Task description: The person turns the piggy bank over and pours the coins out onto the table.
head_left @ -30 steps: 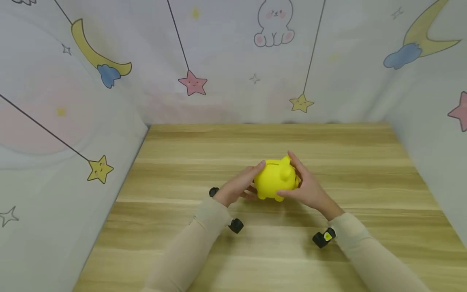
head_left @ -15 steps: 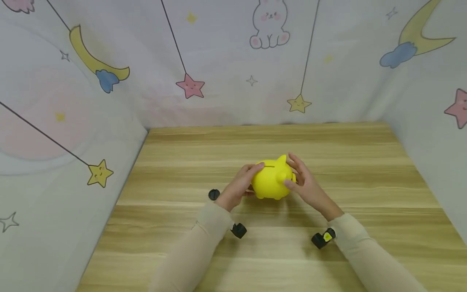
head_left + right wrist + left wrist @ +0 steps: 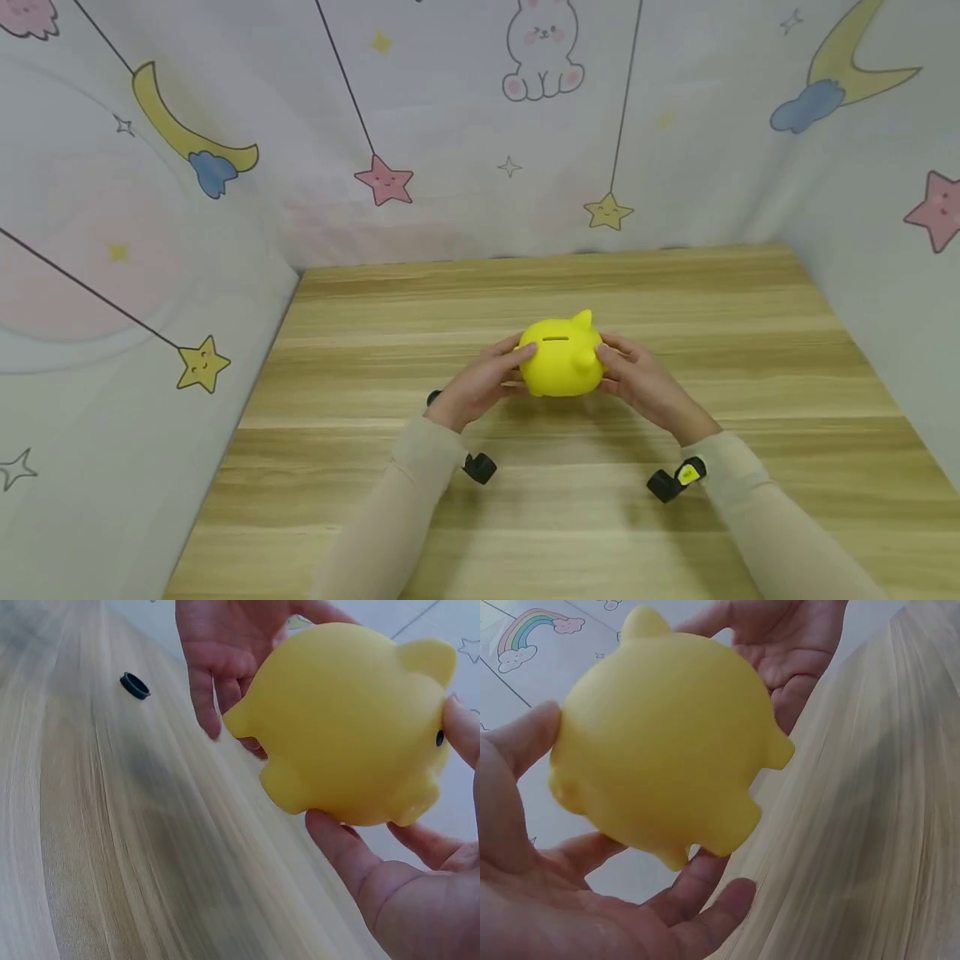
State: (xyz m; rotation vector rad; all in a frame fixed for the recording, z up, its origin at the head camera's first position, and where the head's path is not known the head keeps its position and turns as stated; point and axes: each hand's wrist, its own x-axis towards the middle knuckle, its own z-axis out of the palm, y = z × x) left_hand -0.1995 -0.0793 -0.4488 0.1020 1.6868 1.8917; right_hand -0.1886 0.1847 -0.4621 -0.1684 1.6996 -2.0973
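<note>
A yellow piggy bank (image 3: 558, 371) is held between both hands over the middle of the table, its coin slot facing up. My left hand (image 3: 480, 385) grips the rear end, thumb on the side of the back and fingers spread beneath. At the head end my right hand (image 3: 658, 393) grips it, with the thumb beside an ear. In the left wrist view the piggy bank's stubby feet (image 3: 739, 825) show above the left fingers. A black eye (image 3: 440, 738) shows near the right thumb in the right wrist view.
A small black round cap (image 3: 135, 685) lies on the wooden table (image 3: 555, 517), partly hidden by the left wrist in the head view. Black wrist cameras stick out from both cuffs. A printed cloth (image 3: 465, 108) encloses the back and sides.
The right thumb has shifted from low on the piggy bank's front to beside its ear. The piggy bank has tipped so its top and slot show more. The head view has shifted slightly.
</note>
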